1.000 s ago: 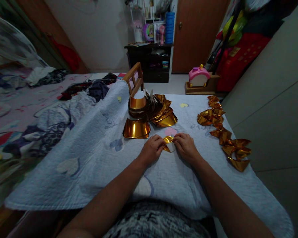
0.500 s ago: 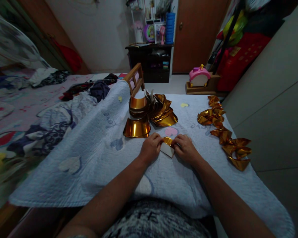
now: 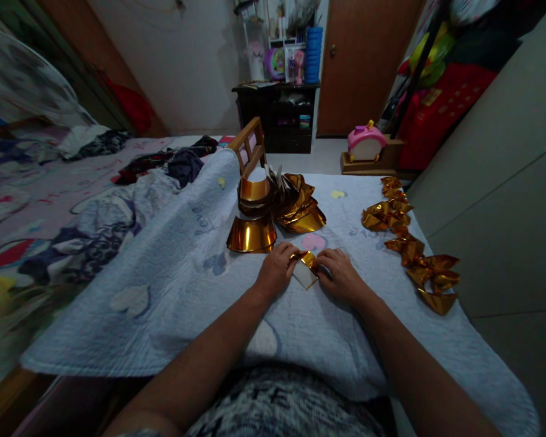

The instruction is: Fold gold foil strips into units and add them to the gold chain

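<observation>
Hands, left and right, press down on the quilt-covered desk, fingertips pinching a small gold paper piece between them to keep its fold flat, near the gold sheet stack and finished folded row.

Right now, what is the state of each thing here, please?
gold paper piece: partly folded, pinched between both hands.
left hand: closed on the piece.
right hand: closed on the piece.
gold sheet stack: unfolded, curled.
folded gold pieces: finished, in a row.
door: shut.
</observation>
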Tool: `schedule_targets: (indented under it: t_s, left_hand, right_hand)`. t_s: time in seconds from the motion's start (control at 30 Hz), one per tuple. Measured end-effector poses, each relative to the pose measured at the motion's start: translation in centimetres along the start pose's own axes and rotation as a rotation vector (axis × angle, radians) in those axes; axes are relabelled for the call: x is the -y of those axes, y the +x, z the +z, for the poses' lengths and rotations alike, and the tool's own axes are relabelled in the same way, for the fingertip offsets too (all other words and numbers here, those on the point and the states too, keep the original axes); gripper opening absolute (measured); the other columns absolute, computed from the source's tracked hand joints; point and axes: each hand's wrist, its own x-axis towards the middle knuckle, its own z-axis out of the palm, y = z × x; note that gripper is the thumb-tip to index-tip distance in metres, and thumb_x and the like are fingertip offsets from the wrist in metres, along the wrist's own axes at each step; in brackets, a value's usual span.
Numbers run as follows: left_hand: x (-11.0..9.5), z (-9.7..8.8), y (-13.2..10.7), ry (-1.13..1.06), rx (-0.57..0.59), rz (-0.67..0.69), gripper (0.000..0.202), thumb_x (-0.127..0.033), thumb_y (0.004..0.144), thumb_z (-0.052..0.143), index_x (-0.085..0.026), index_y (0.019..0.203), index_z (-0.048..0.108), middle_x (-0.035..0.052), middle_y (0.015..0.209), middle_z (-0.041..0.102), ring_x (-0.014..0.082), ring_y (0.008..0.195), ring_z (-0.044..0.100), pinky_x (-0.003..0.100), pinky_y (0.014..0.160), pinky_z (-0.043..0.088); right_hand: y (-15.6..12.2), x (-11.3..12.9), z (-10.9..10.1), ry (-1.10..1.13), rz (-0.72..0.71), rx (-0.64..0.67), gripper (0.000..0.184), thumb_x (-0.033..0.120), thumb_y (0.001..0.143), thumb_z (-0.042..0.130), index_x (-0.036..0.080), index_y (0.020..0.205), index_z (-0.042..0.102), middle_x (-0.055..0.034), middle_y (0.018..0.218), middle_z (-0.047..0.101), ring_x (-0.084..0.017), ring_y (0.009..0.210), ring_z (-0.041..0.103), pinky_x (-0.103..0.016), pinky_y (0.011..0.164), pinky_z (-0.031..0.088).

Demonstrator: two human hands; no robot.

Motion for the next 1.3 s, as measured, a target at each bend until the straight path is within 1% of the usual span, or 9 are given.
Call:
schedule_targets:
  t_s: [0.23,0.37,0.47,0.73,0.8,0.87,0.93,1.0,1.3]
  left_hand:
    - [0.1,0.0,-0.2,0.099,0.077,0.036,0.017,-0.012,0.094,0.057,-0.019,0.105,0.068,0.0081,0.107,0.069,0.0242,0.103,0.06,0.041,0.093,0.051]
    - [0.3,0.3,-0.3,0.11,0.084,0.067,0.018,-0.013,0.095,0.057,-0.02,0.105,0.068,0.0078,0.112,0.07,0.0234,0.105,0.062,0.041,0.096,0.052]
    - [0.2,0.3,-0.3,0.118,0.078,0.079,0.017,-0.014,0.095,0.058,-0.02,0.106,0.069,0.0081,0.112,0.071,0.023,0.106,0.063,0.04,0.096,0.053]
    - [0.1,0.2,-0.7,0.109,0.02,0.189,0.018,-0.012,0.094,0.059,-0.017,0.108,0.068,0.0099,0.111,0.072,0.0239,0.104,0.064,0.041,0.094,0.055]
    - [0.0,0.2,-0.7,0.118,0.033,0.202,0.026,-0.009,0.092,0.059,-0.017,0.116,0.067,0.0103,0.113,0.071,0.0243,0.107,0.063,0.041,0.096,0.054]
    - [-0.1,0.1,-0.7,0.149,0.06,0.211,0.032,-0.009,0.091,0.06,-0.016,0.122,0.064,0.0111,0.116,0.071,0.0251,0.108,0.061,0.042,0.096,0.054]
    - [-0.2,0.1,-0.6,0.19,0.086,0.216,0.033,-0.01,0.092,0.059,-0.016,0.124,0.064,0.0114,0.118,0.07,0.0257,0.108,0.061,0.043,0.096,0.054]
    - [-0.3,0.1,-0.5,0.221,0.099,0.219,0.029,-0.012,0.094,0.058,-0.016,0.122,0.066,0.011,0.118,0.07,0.0254,0.107,0.06,0.042,0.096,0.054]
    - [-0.5,0.1,-0.5,0.198,0.106,0.204,0.024,-0.014,0.096,0.056,-0.015,0.118,0.067,0.0106,0.117,0.072,0.025,0.107,0.063,0.042,0.096,0.055]
  right_hand:
    - [0.0,0.1,-0.2,0.037,-0.013,0.028,0.022,0.012,0.078,0.059,0.02,0.097,0.068,-0.0082,0.105,0.067,-0.025,0.102,0.054,-0.04,0.092,0.038]
    - [0.2,0.2,0.0,0.041,-0.024,0.025,0.014,0.019,0.09,0.057,0.02,0.098,0.069,-0.0081,0.105,0.068,-0.025,0.1,0.055,-0.039,0.09,0.039]
    - [0.4,0.1,0.3,0.031,-0.01,-0.003,0.016,0.019,0.095,0.055,0.02,0.094,0.07,-0.0075,0.101,0.069,-0.024,0.096,0.055,-0.038,0.087,0.038]
    - [0.2,-0.1,0.4,0.047,-0.038,-0.005,0.008,0.014,0.089,0.059,0.018,0.088,0.066,-0.0076,0.096,0.068,-0.023,0.093,0.055,-0.036,0.084,0.037]
    - [0.2,0.0,0.3,0.053,-0.02,-0.004,0.01,0.014,0.088,0.059,0.018,0.093,0.066,-0.0077,0.096,0.068,-0.023,0.093,0.055,-0.036,0.084,0.037]
    - [0.2,0.3,0.3,0.037,0.0,0.0,0.021,0.014,0.089,0.058,0.018,0.108,0.066,-0.0087,0.101,0.067,-0.025,0.096,0.054,-0.037,0.085,0.037]
    - [0.3,0.6,0.3,-0.023,0.017,0.02,0.035,0.016,0.092,0.055,0.018,0.126,0.062,-0.0107,0.107,0.066,-0.027,0.1,0.052,-0.038,0.086,0.037]
    - [0.6,1.0,0.3,-0.107,0.035,0.06,0.04,0.018,0.095,0.052,0.018,0.134,0.059,-0.0124,0.11,0.064,-0.028,0.101,0.051,-0.039,0.085,0.036]
    - [0.9,1.9,0.3,-0.254,0.081,0.132,0.031,0.023,0.099,0.049,0.022,0.126,0.064,-0.0134,0.112,0.062,-0.029,0.099,0.049,-0.039,0.081,0.033]
